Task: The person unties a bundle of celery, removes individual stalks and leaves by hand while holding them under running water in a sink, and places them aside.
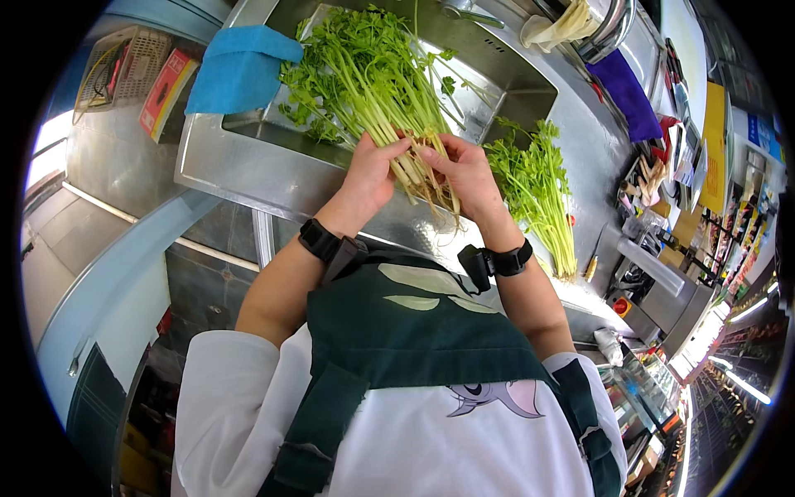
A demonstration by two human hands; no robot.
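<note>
A large bunch of leafy celery (372, 74) lies across a stainless steel sink (528, 93), leaves inside the basin and stem bases over its near edge. My left hand (371, 168) grips the stems near their pale lower ends. My right hand (466, 174) is closed around the rooty ends of some stems, its thumb and fingers close to my left thumb. Thin brown roots hang between the hands. To the right of my right hand, a second bunch of celery (543, 199) lies on the steel counter, roots towards me.
A blue cloth (239, 71) drapes over the sink's left corner. A faucet (463, 11) stands at the far rim. Pale gloves (562, 28) and a purple cloth (624, 93) are at the upper right. A small knife (593, 261) lies right of the second bunch. A plastic basket (133, 65) sits far left.
</note>
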